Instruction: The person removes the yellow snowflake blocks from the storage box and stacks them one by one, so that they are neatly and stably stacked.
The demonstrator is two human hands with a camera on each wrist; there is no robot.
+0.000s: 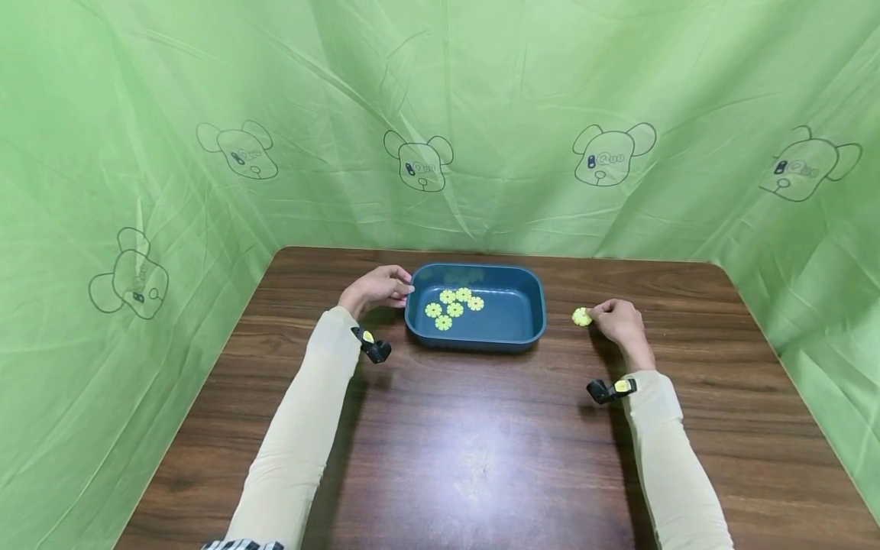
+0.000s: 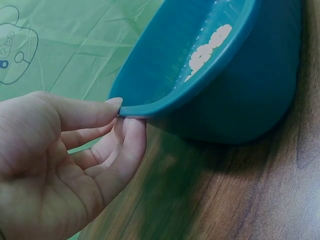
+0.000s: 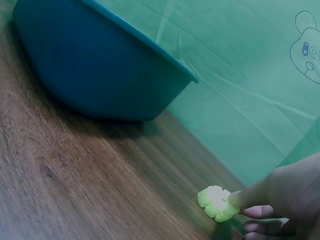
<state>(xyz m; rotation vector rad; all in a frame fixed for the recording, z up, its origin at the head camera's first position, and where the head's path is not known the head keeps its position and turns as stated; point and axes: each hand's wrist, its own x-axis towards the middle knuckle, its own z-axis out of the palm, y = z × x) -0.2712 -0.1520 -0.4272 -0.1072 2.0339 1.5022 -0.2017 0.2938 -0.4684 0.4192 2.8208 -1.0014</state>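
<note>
Basin (image 1: 509,317), blue, rectangular, with yellow flower discs (image 1: 454,309).
Head view: six discs inside, left half; seventh disc (image 1: 580,316) outside, right, on or just above wooden tabletop (image 1: 426,428). Left wrist: left hand (image 2: 55,160) pinching basin rim. Right wrist: right hand (image 3: 285,200) pinching seventh disc's edge.

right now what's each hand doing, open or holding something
Left hand: holding the blue tray, pinched at its rim.
Right hand: holding a yellow flower-shaped piece, pinched at its edge.

Blue tub (image 1: 507,315) sat upright, six yellow flower discs (image 1: 454,309) clumped leftish inside. Seventh disc (image 1: 580,316) was pinched, off to its right.
</note>
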